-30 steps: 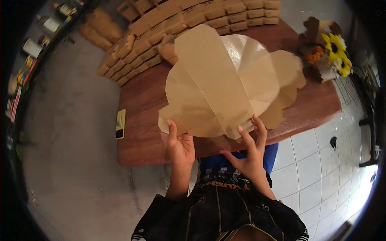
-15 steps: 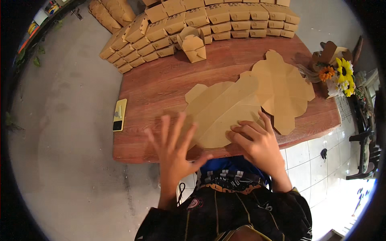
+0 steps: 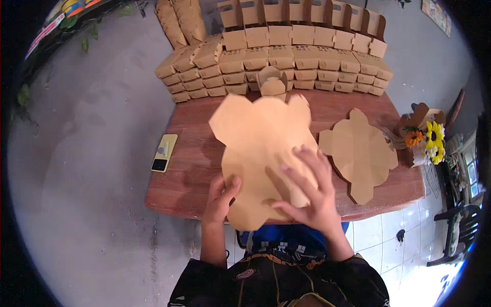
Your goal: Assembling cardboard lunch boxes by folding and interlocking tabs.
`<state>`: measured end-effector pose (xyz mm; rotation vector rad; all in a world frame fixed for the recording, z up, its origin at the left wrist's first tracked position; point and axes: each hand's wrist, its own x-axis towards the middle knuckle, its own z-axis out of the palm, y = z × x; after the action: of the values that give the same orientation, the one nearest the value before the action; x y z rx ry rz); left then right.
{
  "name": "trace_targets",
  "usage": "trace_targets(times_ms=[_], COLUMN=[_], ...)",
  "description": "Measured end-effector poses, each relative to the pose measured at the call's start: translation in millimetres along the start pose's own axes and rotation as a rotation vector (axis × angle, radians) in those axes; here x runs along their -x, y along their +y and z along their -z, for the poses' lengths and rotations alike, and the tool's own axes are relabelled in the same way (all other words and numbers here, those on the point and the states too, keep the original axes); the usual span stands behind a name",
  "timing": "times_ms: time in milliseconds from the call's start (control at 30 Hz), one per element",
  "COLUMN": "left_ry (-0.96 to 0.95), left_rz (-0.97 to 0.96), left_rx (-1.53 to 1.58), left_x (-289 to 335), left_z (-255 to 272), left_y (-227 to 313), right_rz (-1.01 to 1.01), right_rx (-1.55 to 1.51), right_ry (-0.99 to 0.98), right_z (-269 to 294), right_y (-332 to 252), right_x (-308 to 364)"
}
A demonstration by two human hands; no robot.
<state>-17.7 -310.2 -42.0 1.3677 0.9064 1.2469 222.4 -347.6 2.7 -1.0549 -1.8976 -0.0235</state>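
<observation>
A flat brown cardboard box blank (image 3: pixel 258 148) with rounded flaps is lifted in front of me, above the near part of the table. My left hand (image 3: pixel 220 200) is closed on its lower left edge, thumb on the upper face and the other fingers mostly hidden beneath. Over the blank's right side my right hand (image 3: pixel 314 192) has its fingers spread, slightly blurred; whether the fingertips touch the card I cannot tell. To the right, more flat box blanks (image 3: pixel 359 153) lie in a pile on the table.
Folded cardboard boxes (image 3: pixel 271 57) stand in stacked rows along the far side of the reddish wooden table (image 3: pixel 192 153). One open box (image 3: pixel 272 82) stands before them. A yellow phone (image 3: pixel 164 153) lies at the left edge, artificial flowers (image 3: pixel 433 137) at the right.
One blank has come up off the table and been turned. My left hand, spread open before, now grips its edge. My right hand has opened over it. The view has tilted toward the far boxes.
</observation>
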Motion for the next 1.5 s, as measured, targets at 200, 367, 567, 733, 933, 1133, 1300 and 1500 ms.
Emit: trace_targets(times_ms=[200, 367, 567, 733, 933, 1133, 1300, 1500], left_ry=[-0.186, -0.277, -0.262, -0.393, -0.447, -0.568, -0.57, -0.395], left_rz=[0.17, 0.189, 0.157, -0.021, -0.323, -0.198, -0.194, 0.157], left_rx=[0.659, 0.906, 0.259, 0.224, 0.078, 0.086, 0.208, 0.216], left_x=[12, 8, 12, 23, 26, 17, 27, 25], left_z=[4, 7, 12, 23, 30, 32, 17, 7], left_y=[-15, -19, -20, -37, -60, -59, -47, -26], right_rz=[-0.032, -0.028, -0.451, -0.599, -0.582, -0.484, -0.6, -0.642], right_rx=[-0.058, -0.04, -0.246, -0.223, -0.145, -0.493, -0.456, -0.613], right_ry=[-0.165, -0.193, 0.071, 0.062, -0.184, -0.135, -0.148, -0.241], right_z=[-17, -22, -24, -18, -16, -17, -17, -8], right_y=[-4, 0, 14, 25, 26, 27, 16, 13], right_x=[0, 3, -2, -7, -3, -6, -10, -14])
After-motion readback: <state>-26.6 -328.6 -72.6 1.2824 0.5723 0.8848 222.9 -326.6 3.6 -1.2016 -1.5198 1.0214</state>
